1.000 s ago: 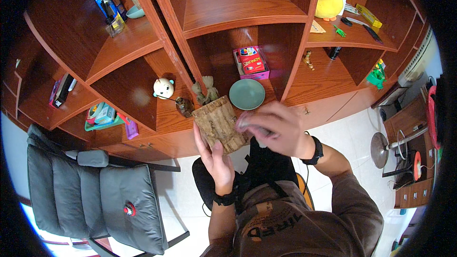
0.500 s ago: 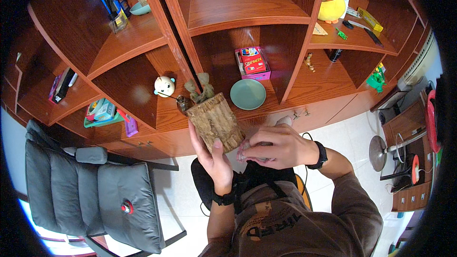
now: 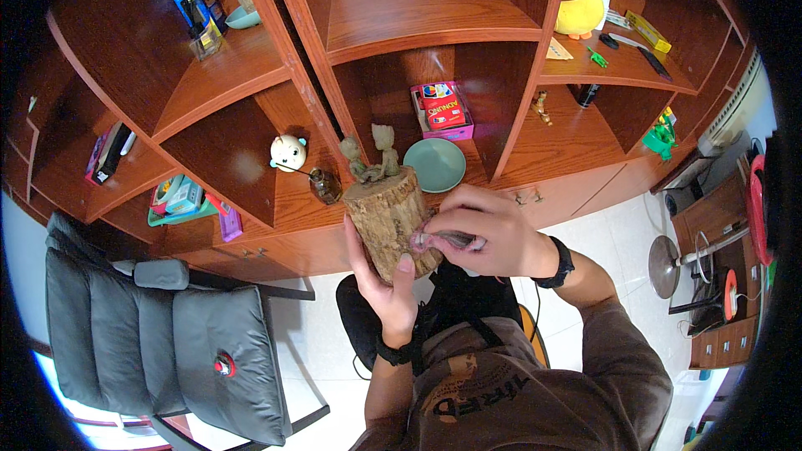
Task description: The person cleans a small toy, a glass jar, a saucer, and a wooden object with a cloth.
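A log-shaped wooden ornament (image 3: 386, 217) with bark-like sides rests in my left hand (image 3: 386, 299), whose fingers and thumb wrap round its lower part. Two small grey-green figurines (image 3: 376, 157) sit on its top. My right hand (image 3: 501, 232) pinches a crumpled pinkish-grey cloth (image 3: 447, 240) against the log's right side. Part of the cloth is hidden under the fingers. Just left of the log, a small dark glass bottle (image 3: 325, 186) with a thin stick stands on the cabinet ledge. Behind the log and to its right is a pale green plate (image 3: 435, 164).
A wooden shelf unit (image 3: 434, 12) spans the front, holding a pink box with a red pack (image 3: 443, 108), a white animal-head ornament (image 3: 288, 153) and a yellow duck plush (image 3: 580, 0). A dark padded chair (image 3: 167, 342) stands at left, a standing fan (image 3: 664, 267) at right.
The log has turned more upright and shifted slightly right, so the figurines and its top show more. My right hand has brought the cloth from beside the log onto its side.
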The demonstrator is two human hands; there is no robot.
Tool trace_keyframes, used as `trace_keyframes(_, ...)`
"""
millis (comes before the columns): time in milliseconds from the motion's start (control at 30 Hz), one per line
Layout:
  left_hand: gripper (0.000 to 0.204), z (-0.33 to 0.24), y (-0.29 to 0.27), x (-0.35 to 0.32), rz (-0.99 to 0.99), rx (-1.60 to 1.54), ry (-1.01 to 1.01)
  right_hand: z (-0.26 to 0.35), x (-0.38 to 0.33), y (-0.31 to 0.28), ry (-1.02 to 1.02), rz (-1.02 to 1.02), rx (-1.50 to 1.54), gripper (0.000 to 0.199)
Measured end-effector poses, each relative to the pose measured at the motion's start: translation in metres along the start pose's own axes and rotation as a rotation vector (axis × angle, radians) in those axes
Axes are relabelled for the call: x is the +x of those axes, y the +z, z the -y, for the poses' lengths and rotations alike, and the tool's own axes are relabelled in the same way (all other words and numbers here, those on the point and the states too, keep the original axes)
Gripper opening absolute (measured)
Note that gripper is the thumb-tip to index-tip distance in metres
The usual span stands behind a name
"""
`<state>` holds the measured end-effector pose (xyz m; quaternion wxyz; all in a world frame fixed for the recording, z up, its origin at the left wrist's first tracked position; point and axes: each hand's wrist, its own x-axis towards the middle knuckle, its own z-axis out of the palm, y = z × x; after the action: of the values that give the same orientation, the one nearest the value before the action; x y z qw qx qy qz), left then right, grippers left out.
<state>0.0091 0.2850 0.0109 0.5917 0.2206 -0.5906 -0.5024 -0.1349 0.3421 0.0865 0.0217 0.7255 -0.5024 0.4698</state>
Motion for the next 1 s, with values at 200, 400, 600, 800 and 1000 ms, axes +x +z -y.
trace_keyframes(200,0.076,0.000,-0.002,-0.005,0.028,0.023,0.010,-0.006,0.014,-0.011,0.198,-0.066,0.091,0.013)
trace_keyframes(400,0.077,0.003,-0.001,-0.006,0.059,0.046,0.023,-0.013,0.014,-0.014,0.183,-0.243,-0.080,0.018)
trace_keyframes(600,0.077,0.004,-0.005,-0.004,0.037,0.016,-0.010,-0.014,-0.006,-0.014,0.296,-0.222,-0.008,0.017)
trace_keyframes(800,0.080,-0.001,0.003,-0.003,0.056,0.032,0.003,-0.028,-0.025,0.004,0.384,-0.074,0.202,0.020)
trace_keyframes(1000,0.074,0.007,-0.003,-0.007,0.086,-0.355,-0.115,-0.028,-0.024,0.008,0.462,-0.070,0.323,0.018)
